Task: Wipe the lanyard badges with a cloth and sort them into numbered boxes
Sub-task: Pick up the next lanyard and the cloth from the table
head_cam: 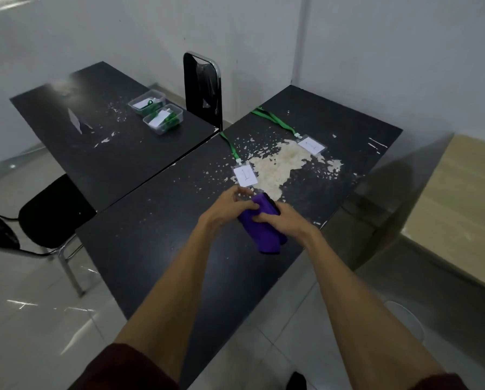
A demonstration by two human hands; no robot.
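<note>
A purple cloth point(264, 237) lies on the near black table point(157, 249), held between both hands. My left hand point(227, 209) pinches its upper edge, thumb against the cloth, just below a badge. My right hand point(283, 220) grips the cloth from the right. A clear badge with a white card marked 1 point(245, 175) lies just beyond my left hand, on a green lanyard point(230, 147). A second badge point(311, 144) with its green lanyard point(275, 121) lies farther right. Two clear plastic boxes point(148, 102) point(164, 119) holding badges stand on the far left table.
The table tops are worn, with a large pale patch point(280, 164) between the two badges. One black chair point(204, 88) stands behind the gap between the tables, another point(53, 209) at the left. A wooden surface point(466, 198) is at the right.
</note>
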